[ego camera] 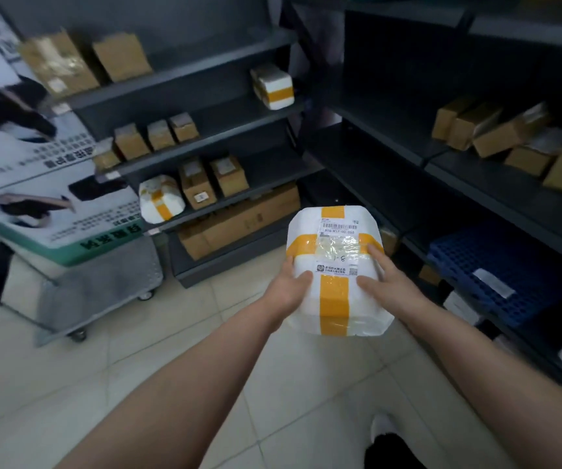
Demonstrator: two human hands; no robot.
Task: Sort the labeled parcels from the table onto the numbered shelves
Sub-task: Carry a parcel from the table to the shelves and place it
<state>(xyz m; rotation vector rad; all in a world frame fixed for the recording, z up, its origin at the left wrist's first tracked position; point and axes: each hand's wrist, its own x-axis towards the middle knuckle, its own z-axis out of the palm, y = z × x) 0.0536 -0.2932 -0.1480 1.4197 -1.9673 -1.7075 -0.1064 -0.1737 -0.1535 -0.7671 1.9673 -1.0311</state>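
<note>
I hold a white foam parcel (pixel 335 265) crossed with yellow tape in front of me, above the tiled floor. Its top carries a barcode label and handwriting that reads "1-8". My left hand (pixel 289 286) grips its left side with the thumb lying on top. My right hand (pixel 382 280) grips its right side, fingers spread over the top edge. Dark grey shelves (pixel 205 143) stand ahead on the left and more shelves (pixel 475 184) run along the right.
Brown cardboard boxes (pixel 157 135) and two similar white taped parcels (pixel 272 84) sit on the left shelves. More boxes (pixel 496 130) fill the right shelf, with a blue crate (pixel 496 265) lower down. A metal trolley (pixel 100 282) with a printed board stands at the left.
</note>
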